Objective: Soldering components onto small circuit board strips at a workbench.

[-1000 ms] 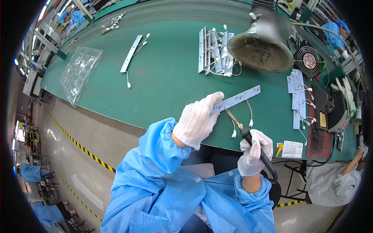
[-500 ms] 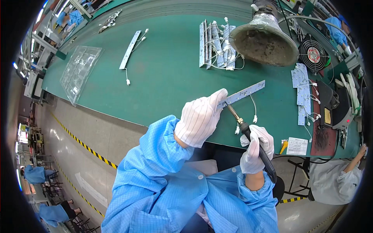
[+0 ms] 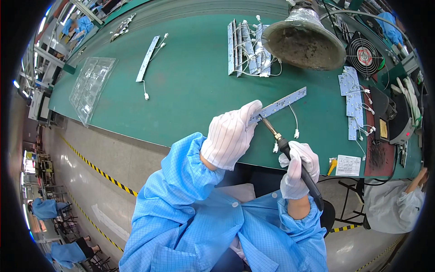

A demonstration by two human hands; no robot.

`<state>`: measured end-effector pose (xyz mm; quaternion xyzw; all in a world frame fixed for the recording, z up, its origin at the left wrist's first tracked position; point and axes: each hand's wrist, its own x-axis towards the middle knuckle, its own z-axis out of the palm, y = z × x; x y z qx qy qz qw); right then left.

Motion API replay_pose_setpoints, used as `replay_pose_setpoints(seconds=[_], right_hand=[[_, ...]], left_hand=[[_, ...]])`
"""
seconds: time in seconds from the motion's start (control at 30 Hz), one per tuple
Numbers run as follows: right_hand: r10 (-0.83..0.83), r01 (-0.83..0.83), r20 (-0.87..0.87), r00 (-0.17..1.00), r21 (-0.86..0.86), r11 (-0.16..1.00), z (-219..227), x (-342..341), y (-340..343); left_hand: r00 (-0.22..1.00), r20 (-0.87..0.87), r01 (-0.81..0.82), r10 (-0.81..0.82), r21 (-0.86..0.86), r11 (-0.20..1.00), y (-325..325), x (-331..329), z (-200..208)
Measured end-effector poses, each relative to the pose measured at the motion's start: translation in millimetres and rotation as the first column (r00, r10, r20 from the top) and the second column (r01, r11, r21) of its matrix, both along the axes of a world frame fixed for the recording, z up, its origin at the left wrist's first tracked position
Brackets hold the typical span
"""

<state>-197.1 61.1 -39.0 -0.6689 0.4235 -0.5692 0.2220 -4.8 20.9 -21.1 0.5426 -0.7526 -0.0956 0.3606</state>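
On green bench [image 3: 190,90]: white sheet [image 3: 348,166] (tiny print) near soldering iron [image 3: 283,145].

A long, narrow circuit strip [image 3: 283,103], pale blue and dotted with small components, slants just right of the frame's centre, its far end pointing to the upper right. The gloved left hand [image 3: 230,137] grips its lower-left end, and the strip is tilted. A thin white lead with a small white connector [image 3: 297,133] hangs from its right half; another white connector [image 3: 275,148] shows farther left. A soldering iron [image 3: 284,145], with black handle and brass-coloured collar, runs diagonally toward the lower right in the gloved right hand [image 3: 292,181]. Its metal tip meets the strip's lower edge near the left hand; exact contact is unclear.
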Motion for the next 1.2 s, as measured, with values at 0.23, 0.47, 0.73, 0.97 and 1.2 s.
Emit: replay_pose_setpoints(seconds=[0.23, 0.47, 0.73, 0.97, 1.2], right_hand=[[-0.044, 0.004, -0.196, 0.980, -0.198, 0.980, -0.9, -9.1, -5.4], [0.004, -0.004, -0.059, 0.998, -0.007, 1.000, 2.0, -3.6, -0.1], [-0.026, 0.017, -0.105, 0.994, -0.079, 0.997, 2.6, -2.0, -2.3], [0.025, -0.024, -0.018, 1.000, 0.050, 0.998, 1.4, -2.1, -0.5], [-0.176, 0.129, -0.156, 0.972, -0.274, 0.953, -9.6, -10.8, -7.2]], left_hand=[[0.998, -0.065, -0.005, 0.009, 0.059, 0.998, -1.3, -0.3, 4.2], [0.998, -0.053, -0.014, 0.020, 0.101, 0.995, 0.1, -0.5, 4.2], [0.998, -0.065, 0.005, 0.002, 0.095, 0.995, -0.8, -0.7, 4.3], [0.999, -0.044, -0.009, 0.012, 0.085, 0.996, 0.0, 1.2, 4.8], [0.889, 0.458, -0.128, -0.003, 0.255, 0.959, 25.3, 17.4, 80.9]])
